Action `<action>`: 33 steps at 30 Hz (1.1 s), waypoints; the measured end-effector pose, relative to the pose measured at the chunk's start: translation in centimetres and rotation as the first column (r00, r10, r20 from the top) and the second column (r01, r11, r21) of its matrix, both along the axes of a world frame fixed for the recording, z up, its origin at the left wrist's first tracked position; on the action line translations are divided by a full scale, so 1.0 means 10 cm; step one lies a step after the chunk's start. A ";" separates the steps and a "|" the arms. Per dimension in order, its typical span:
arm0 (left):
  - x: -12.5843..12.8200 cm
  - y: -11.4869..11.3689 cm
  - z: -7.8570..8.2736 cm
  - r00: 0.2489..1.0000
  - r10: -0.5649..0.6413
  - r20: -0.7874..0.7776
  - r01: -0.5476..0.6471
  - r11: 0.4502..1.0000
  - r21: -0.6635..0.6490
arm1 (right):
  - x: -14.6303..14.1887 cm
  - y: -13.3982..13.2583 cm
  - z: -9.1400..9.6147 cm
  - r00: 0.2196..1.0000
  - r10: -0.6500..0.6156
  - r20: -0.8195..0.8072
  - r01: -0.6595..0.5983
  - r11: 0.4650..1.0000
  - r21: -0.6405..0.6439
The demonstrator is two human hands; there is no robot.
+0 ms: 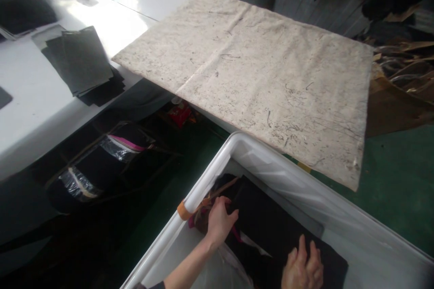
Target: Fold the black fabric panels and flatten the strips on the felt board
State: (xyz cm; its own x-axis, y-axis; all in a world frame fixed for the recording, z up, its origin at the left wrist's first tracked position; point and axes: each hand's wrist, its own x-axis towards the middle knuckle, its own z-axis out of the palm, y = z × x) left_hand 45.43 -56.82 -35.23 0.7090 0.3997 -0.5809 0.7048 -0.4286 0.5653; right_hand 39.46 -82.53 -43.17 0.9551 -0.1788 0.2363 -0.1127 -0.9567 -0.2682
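Both my hands reach down into a white plastic bin (pixel 203 180) at the bottom of the view. My left hand (pixel 219 221) is closed on the edge of black fabric pieces (pixel 267 230) stacked inside the bin, near some pink and tan scraps. My right hand (pixel 302 267) lies flat on the same black fabric, fingers stretched out and together. A strip of orange tape (pixel 183 210) wraps the bin's rim beside my left hand.
A worn beige padded board (pixel 257 72) lies beyond the bin. A white table (pixel 30 99) at left carries a stack of dark sheets (pixel 81 63). Bags of dark material (pixel 101 167) sit under the table. Green floor (pixel 400 180) shows at right.
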 end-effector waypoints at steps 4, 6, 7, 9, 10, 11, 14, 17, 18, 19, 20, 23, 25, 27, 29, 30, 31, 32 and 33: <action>0.01 0.02 -0.07 0.999 0.033 -0.031 -0.034 0.999 -0.025 | 0.04 0.03 0.07 0.999 0.012 0.030 -0.012 1.000 -0.008; 0.01 0.02 -0.08 0.999 0.035 -0.033 -0.036 0.999 -0.033 | 0.06 0.05 0.10 0.999 0.021 0.046 -0.021 1.000 -0.006; 0.01 0.02 -0.08 0.999 0.035 -0.030 -0.036 0.999 -0.035 | 0.06 0.05 0.11 0.999 0.021 0.047 -0.021 1.000 -0.002; 0.01 0.01 -0.08 0.999 0.041 -0.022 -0.041 0.999 -0.033 | 0.07 0.06 0.11 0.999 0.015 0.047 -0.015 1.000 0.002; 0.01 0.00 -0.08 0.999 0.046 -0.020 -0.047 0.998 -0.029 | 0.07 0.07 0.11 0.999 0.013 0.047 -0.014 1.000 0.003; 0.02 -0.01 -0.08 0.998 0.054 -0.021 -0.055 0.998 -0.024 | 0.07 0.07 0.11 0.999 0.010 0.047 -0.010 1.000 0.003; 0.01 -0.06 -0.04 0.997 0.073 -0.012 -0.073 0.997 0.003 | 0.06 0.07 0.09 0.999 0.001 0.043 -0.001 1.000 0.005; -0.02 -0.10 0.03 0.998 0.058 0.012 -0.058 0.998 0.028 | 0.05 0.07 0.07 0.999 -0.009 0.040 0.008 1.000 0.009; -0.02 -0.11 0.05 0.999 0.047 0.016 -0.047 0.998 0.035 | 0.04 0.07 0.07 0.999 -0.012 0.038 0.012 1.000 0.010; -0.03 -0.12 0.08 0.999 0.038 0.016 -0.038 0.998 0.039 | 0.03 0.07 0.07 0.999 -0.018 0.035 0.018 1.000 0.010; -0.03 -0.13 0.10 0.999 0.033 0.017 -0.034 0.999 0.038 | 0.03 0.07 0.08 0.999 -0.023 0.029 0.022 1.000 0.013; -0.02 -0.14 0.12 0.996 0.082 0.039 -0.082 0.997 -0.018 | 0.04 0.08 0.10 1.000 -0.023 0.015 0.022 1.000 0.022; 0.00 -0.16 0.10 0.987 0.159 0.033 -0.156 0.984 -0.087 | 0.06 0.08 0.11 1.000 -0.013 0.023 0.013 1.000 0.017; 0.03 -0.17 0.10 0.981 0.193 0.014 -0.188 0.968 -0.168 | 0.07 0.08 0.12 0.999 -0.002 0.038 0.002 1.000 0.001; 0.07 -0.17 0.12 0.979 0.200 -0.027 -0.197 0.917 -0.348 | 0.07 0.07 0.12 0.999 0.003 0.039 -0.003 1.000 -0.011; 0.09 -0.16 0.15 0.977 0.206 -0.057 -0.208 0.853 -0.479 | 0.06 0.06 0.11 0.999 0.001 0.035 0.000 1.000 -0.015; 0.11 -0.15 0.20 0.973 0.211 -0.095 -0.224 0.760 -0.609 | 0.05 0.05 0.09 1.000 -0.001 0.029 0.002 1.000 -0.018; 0.14 -0.14 0.24 0.967 0.218 -0.133 -0.246 0.657 -0.712 | 0.04 0.04 0.07 1.000 -0.002 0.025 0.002 1.000 -0.021; 0.16 -0.13 0.29 0.961 0.224 -0.163 -0.265 0.568 -0.779 | 0.03 0.03 0.05 1.000 0.000 0.020 0.000 1.000 -0.023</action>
State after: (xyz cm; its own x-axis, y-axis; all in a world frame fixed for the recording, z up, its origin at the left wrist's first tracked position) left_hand 47.01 -58.08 -32.31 0.6228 -0.0742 -0.7788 0.7446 0.3620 0.5609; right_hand 39.72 -82.20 -42.65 0.9501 -0.1732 0.2594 -0.1077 -0.9627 -0.2483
